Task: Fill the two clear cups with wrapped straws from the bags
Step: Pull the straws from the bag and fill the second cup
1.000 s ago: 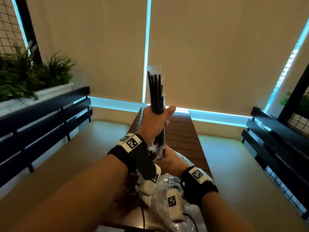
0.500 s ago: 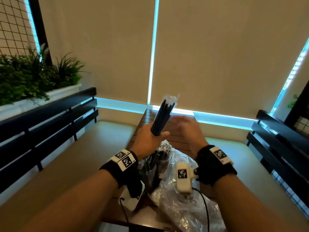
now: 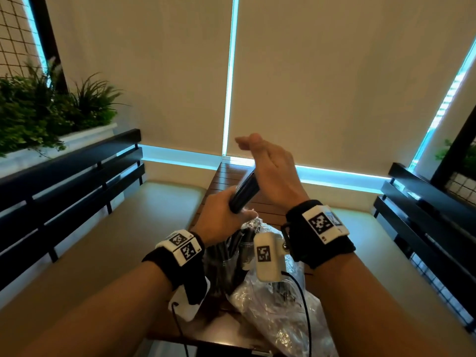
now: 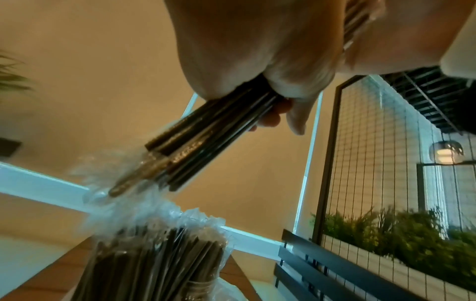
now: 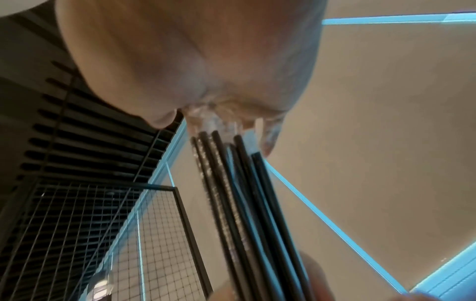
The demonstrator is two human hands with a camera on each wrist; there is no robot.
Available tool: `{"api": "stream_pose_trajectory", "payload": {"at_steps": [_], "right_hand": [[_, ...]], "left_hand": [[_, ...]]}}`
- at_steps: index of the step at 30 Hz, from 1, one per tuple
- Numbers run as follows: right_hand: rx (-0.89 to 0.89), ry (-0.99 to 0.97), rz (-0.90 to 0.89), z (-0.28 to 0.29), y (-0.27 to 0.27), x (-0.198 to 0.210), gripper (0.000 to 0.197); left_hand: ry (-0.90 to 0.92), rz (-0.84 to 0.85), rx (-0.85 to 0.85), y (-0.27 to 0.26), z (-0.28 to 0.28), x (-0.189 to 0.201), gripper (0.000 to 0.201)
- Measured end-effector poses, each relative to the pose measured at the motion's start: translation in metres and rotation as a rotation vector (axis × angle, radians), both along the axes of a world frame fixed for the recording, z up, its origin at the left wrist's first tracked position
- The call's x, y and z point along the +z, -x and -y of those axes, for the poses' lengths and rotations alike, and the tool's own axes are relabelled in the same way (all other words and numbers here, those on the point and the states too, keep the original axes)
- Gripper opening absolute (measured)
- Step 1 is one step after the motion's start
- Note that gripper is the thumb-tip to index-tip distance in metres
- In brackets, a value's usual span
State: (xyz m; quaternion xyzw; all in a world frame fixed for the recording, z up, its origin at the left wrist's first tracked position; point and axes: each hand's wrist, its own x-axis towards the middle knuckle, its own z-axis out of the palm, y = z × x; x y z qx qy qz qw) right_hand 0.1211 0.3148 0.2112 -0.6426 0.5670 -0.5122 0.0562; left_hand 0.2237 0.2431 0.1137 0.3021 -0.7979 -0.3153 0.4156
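Above table edge point(image 3: 226, 338), straws point(image 3: 244, 190) between hands

A café or restaurant booth was suggested. A slatted wooden table point(image 3: 233, 176) was flanked by 2 cushioned benches point(image 3: 159, 202), with planters point(image 3: 77, 135) and drawn roller blinds point(image 3: 334, 73) behind.

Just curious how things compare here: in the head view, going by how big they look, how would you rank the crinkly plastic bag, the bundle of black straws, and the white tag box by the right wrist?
1. plastic bag
2. bundle of black straws and white tag box: look alike in size, and hands hide part of the bundle, so unranked.
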Motion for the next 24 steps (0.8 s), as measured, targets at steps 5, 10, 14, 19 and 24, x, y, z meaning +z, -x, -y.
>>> {"api": "stream_pose_trajectory", "payload": {"at_steps": [5,10,14,19,24], "right_hand": [[0.078,0.19,0.13,0.013,-0.013,-0.016,0.044],[-0.284,0.186,0.326,0.033,0.019,-0.071,0.011],[-0.19,-0.309,0.029,0.05,0.031,-0.158,0.039],[-0.067,-0.534,-0.268,0.063,0.025,-0.215,0.092],[-0.1,-0.575,-0.262,0.077,0.021,-0.243,0.074]], "left_hand": [[-0.073,-0.188,-0.064,0.005,0.01,0.013,0.038],[-0.202,-0.332,0.007,-0.005,0.042,0.012,0.037],[-0.271,-0.34,0.017,-0.005,0.056,-0.016,0.032],[-0.349,-0.358,0.049,-0.002,0.07,-0.048,0.032],[-0.414,-0.393,0.088,0.007,0.081,-0.07,0.031]]}}
